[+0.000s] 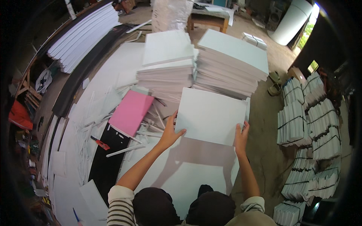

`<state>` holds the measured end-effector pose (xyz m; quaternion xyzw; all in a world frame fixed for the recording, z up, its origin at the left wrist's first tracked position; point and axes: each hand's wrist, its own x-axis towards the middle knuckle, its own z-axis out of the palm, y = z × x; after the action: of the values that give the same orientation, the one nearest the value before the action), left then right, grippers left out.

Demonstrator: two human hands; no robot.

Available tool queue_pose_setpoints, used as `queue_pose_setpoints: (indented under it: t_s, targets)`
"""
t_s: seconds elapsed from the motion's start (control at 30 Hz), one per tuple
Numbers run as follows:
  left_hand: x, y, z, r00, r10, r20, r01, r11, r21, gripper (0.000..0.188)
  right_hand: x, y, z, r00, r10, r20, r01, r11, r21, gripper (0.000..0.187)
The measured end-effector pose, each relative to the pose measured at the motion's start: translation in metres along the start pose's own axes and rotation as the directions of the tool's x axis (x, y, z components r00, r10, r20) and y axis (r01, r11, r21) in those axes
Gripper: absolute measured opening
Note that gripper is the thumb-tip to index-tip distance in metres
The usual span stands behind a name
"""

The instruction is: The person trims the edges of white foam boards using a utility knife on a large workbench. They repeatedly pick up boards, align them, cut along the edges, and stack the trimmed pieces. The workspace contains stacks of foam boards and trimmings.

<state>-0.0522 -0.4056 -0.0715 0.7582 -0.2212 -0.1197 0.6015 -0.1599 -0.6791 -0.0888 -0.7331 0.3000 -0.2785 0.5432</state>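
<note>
My left hand (172, 130) grips the left edge of a white rectangular board (211, 116), its thumb on the top face. On the opposite edge, my right hand (241, 136) holds it the same way, thumb up and fingers along the side. The board is held above a large white sheet (196, 171) and throws a shadow on it. Just beyond it rise a left stack of white boards (168, 49) and a taller right stack of white boards (233, 52). Whether the held board is one sheet or several cannot be told.
Left of my hands lie a pink board (132, 112), a red cutter knife (100, 142), a black strip (105, 154) and scattered white offcuts (85, 145). Tied white bundles (292, 128) stand on the floor at right. A pile of long white sheets (85, 37) is far left.
</note>
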Motion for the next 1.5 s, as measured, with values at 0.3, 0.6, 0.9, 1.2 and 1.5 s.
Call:
queue_pose_setpoints:
  t_s: [0.3, 0.6, 0.9, 1.2, 1.5]
  targets:
    - [0.063, -0.074, 0.066, 0.989, 0.146, 0.001, -0.124, 0.839, 0.53, 0.081, 0.047, 0.059, 0.013, 0.999, -0.007, 0.034, 0.029, 0.714, -0.7, 0.066]
    - [0.058, -0.024, 0.037, 0.998, -0.02, 0.061, -0.025, 0.756, 0.654, 0.094, 0.044, 0.044, 0.011, 0.988, -0.139, 0.068, 0.135, 0.559, -0.818, 0.064]
    - [-0.018, 0.075, -0.106, 0.982, 0.153, -0.112, -0.025, 0.691, 0.723, 0.089, -0.001, -0.116, 0.075, 0.694, -0.555, 0.459, 0.716, 0.599, -0.358, 0.04]
    - [-0.219, 0.014, -0.281, 0.746, -0.038, -0.665, 0.06, 0.998, 0.01, 0.054, -0.146, -0.22, 0.294, 0.129, -0.245, 0.961, 0.651, 0.752, 0.105, 0.015]
    - [-0.467, -0.044, -0.353, 0.151, -0.057, -0.987, 0.423, 0.906, 0.013, 0.046, -0.363, -0.23, 0.476, -0.455, -0.145, 0.879, 0.793, 0.383, 0.474, 0.021]
